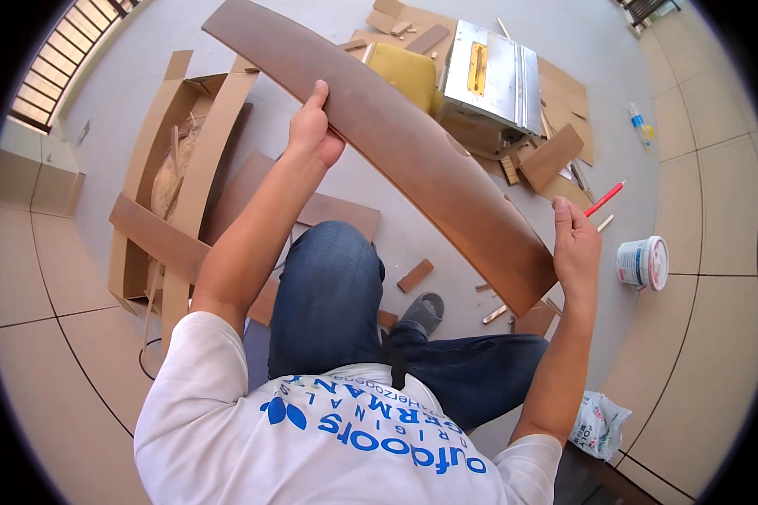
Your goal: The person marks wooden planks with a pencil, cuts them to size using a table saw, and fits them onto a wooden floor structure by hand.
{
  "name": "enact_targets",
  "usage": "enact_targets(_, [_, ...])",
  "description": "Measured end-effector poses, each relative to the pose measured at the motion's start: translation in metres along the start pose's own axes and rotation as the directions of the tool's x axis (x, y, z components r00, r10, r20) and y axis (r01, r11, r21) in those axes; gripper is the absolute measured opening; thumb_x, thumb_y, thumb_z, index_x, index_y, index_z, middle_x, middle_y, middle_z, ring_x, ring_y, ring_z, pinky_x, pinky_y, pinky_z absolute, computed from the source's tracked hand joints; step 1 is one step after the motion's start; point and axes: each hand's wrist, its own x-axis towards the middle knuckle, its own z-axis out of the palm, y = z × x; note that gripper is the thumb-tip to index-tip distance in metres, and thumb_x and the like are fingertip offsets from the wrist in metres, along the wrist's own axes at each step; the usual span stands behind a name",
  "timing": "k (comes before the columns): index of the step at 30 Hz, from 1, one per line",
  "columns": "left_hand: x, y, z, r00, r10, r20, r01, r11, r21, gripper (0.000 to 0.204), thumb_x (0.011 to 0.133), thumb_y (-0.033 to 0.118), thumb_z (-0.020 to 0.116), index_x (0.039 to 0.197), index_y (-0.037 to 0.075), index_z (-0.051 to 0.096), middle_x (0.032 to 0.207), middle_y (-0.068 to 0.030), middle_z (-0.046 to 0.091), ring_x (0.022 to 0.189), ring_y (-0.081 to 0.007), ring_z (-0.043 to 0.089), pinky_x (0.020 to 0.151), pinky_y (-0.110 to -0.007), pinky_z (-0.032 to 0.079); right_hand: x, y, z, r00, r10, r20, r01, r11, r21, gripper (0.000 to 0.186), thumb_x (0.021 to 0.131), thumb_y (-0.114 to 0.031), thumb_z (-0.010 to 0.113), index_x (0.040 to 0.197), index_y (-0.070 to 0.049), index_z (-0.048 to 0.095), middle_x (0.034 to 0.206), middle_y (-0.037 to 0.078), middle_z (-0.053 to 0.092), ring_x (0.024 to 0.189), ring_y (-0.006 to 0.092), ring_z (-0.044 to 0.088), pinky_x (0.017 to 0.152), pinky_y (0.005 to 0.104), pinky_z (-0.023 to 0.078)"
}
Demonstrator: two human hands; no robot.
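Note:
A long brown plank (421, 168) is held up diagonally across my lap, from the upper left to the lower right, with small chipped spots along its upper edge. My left hand (316, 126) grips it toward the far end, thumb on top and fingers underneath. My right hand (574, 248) is closed on the near right end, with a red pencil (602, 198) sticking out from its fingers. Beneath the plank are my bent knee (320, 286), loose brown boards (337, 210) on the grey floor and a small offcut (415, 274).
An open cardboard box (135, 261) with packing lies at left. Behind the plank are a metal table saw (493, 76), a yellow object (396, 63), cardboard and scraps. A white bucket (642, 263), bottle (638, 124) and bag (598, 425) lie at right. A railing (55, 63) edges the upper left.

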Motion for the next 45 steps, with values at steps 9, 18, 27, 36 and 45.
enact_targets(9, [-0.164, -0.016, 0.006, 0.916, -0.35, 0.196, 0.362, 0.932, -0.029, 0.038, 0.106, 0.014, 0.052, 0.14, -0.002, 0.048, 0.144, -0.0168, 0.057, 0.135, -0.033, 0.054, 0.116, -0.049, 0.044, -0.074, 0.035, -0.07, 0.985, 0.172, -0.019, -0.168, 0.925, -0.34, 0.047, 0.107, -0.042, 0.051, 0.093, 0.0, 0.067, 0.085, 0.026, 0.065, 0.077, 0.0451, 0.059, 0.073, 0.0499, 0.048])
enact_targets(18, [-0.251, -0.111, -0.027, 0.761, -0.646, 0.049, 0.645, 0.763, 0.045, 0.039, 0.108, 0.016, 0.05, 0.146, 0.008, 0.047, 0.15, -0.0102, 0.053, 0.142, -0.027, 0.047, 0.123, -0.048, 0.035, -0.128, 0.029, 0.017, 0.943, -0.232, -0.237, 0.206, 0.97, -0.131, 0.062, 0.1, -0.047, 0.059, 0.132, 0.006, 0.057, 0.14, 0.027, 0.055, 0.132, 0.044, 0.048, 0.111, 0.0567, 0.033])
enact_targets(27, [-0.24, -0.115, -0.051, 0.787, -0.608, 0.104, 0.57, 0.781, 0.257, 0.037, 0.109, 0.019, 0.051, 0.145, 0.007, 0.049, 0.152, -0.0096, 0.052, 0.142, -0.0271, 0.049, 0.123, -0.05, 0.037, -0.122, 0.053, 0.063, 0.958, -0.165, -0.235, 0.118, 0.972, -0.204, 0.056, 0.097, -0.036, 0.065, 0.136, 0.002, 0.055, 0.143, 0.024, 0.055, 0.135, 0.0419, 0.049, 0.115, 0.0566, 0.032])
enact_targets(36, [-0.243, -0.125, -0.051, 0.769, -0.619, 0.158, 0.555, 0.77, 0.315, 0.035, 0.107, 0.018, 0.056, 0.142, 0.012, 0.052, 0.148, -0.006, 0.055, 0.137, -0.0266, 0.053, 0.118, -0.049, 0.043, -0.225, 0.345, -0.133, 0.691, 0.528, -0.494, -0.711, 0.375, -0.595, 0.033, 0.101, -0.028, 0.05, 0.109, -0.006, 0.073, 0.103, 0.016, 0.073, 0.107, 0.0373, 0.066, 0.102, 0.0548, 0.044])
enact_targets(45, [-0.232, -0.096, -0.061, 0.673, -0.732, 0.108, 0.577, 0.61, 0.542, 0.035, 0.107, 0.03, 0.057, 0.137, 0.012, 0.056, 0.133, -0.008, 0.066, 0.123, -0.0227, 0.063, 0.105, -0.04, 0.051, -0.326, 0.314, -0.178, 0.575, 0.472, -0.668, -0.784, 0.553, -0.283, 0.034, 0.101, -0.028, 0.056, 0.119, -0.006, 0.074, 0.105, 0.016, 0.077, 0.096, 0.0364, 0.073, 0.083, 0.0431, 0.056])
